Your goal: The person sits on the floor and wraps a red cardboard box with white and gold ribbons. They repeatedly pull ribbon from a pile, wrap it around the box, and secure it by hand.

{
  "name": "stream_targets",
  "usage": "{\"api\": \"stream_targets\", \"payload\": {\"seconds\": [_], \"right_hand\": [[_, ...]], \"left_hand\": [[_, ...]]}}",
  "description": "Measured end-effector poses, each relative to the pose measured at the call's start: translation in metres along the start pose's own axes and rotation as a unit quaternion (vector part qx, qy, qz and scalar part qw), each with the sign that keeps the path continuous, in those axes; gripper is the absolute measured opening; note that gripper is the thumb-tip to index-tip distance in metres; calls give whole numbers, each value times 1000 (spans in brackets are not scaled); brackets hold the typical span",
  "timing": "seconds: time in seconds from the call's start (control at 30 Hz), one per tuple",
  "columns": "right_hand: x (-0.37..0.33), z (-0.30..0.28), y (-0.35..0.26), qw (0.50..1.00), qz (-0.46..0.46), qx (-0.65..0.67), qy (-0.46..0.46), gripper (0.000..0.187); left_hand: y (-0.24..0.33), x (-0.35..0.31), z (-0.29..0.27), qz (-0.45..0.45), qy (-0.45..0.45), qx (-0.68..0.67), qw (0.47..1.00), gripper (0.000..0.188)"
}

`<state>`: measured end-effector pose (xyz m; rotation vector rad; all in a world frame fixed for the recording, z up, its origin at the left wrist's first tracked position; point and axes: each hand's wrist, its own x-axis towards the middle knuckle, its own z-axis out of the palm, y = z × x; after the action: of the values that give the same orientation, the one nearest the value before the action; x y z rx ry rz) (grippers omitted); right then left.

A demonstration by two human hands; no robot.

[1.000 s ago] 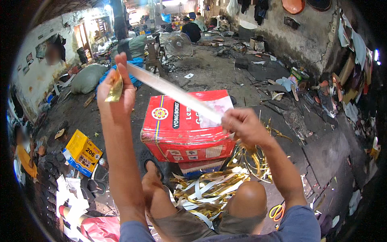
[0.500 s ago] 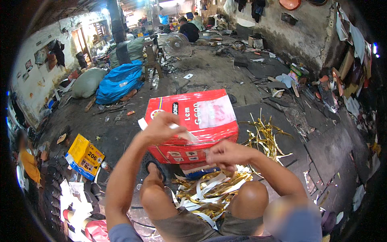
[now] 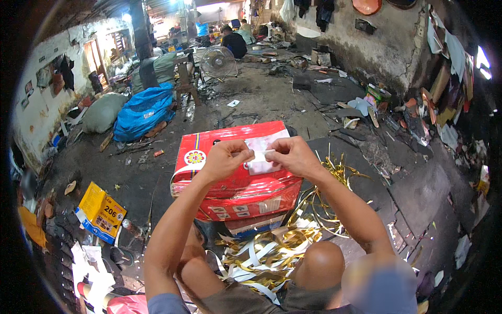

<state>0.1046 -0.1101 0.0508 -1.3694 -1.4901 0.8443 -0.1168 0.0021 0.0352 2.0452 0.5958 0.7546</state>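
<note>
Over the top of a red box (image 3: 222, 180) in front of me, both hands meet with fingers pinched. My left hand (image 3: 228, 159) grips a white strip (image 3: 260, 156), its fingertips near the middle of the box. A short gap away, my right hand (image 3: 294, 157) pinches the strip's other side. Behind the fingers lies a whitish patch (image 3: 256, 166) on the box top. Between my knees, a heap of gold and white strips (image 3: 261, 256) covers the ground. Part of the strip is hidden by my fingers.
More gold strips (image 3: 334, 199) lie right of the box. A yellow carton (image 3: 102, 212) stands at left. Farther off are a blue sack (image 3: 144, 112), a grey-green sack (image 3: 102, 112), a standing fan (image 3: 218, 63) and a seated person (image 3: 234, 44). Scraps litter the floor along the right wall.
My right hand has risen from the box's front side to its top and now pinches the white strip. My left hand has moved right, toward it. The view has shifted slightly.
</note>
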Motion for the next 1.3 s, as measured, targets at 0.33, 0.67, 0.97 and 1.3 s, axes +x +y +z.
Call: {"api": "stream_targets", "payload": {"seconds": [0.33,0.67,0.97,1.3], "right_hand": [[-5,-10,-7,928,-1,-364,81,29],[-12,-30,4,894,-120,-425,75,20],[-14,-45,5,841,-223,-494,-2,19],[0,-58,4,902,-177,-393,-38,23]], "left_hand": [[0,13,84,20,142,42,989,20],[-6,19,91,88,158,66,981,18],[-10,21,92,139,146,99,975,12],[-13,26,89,90,115,11,989,16]]}}
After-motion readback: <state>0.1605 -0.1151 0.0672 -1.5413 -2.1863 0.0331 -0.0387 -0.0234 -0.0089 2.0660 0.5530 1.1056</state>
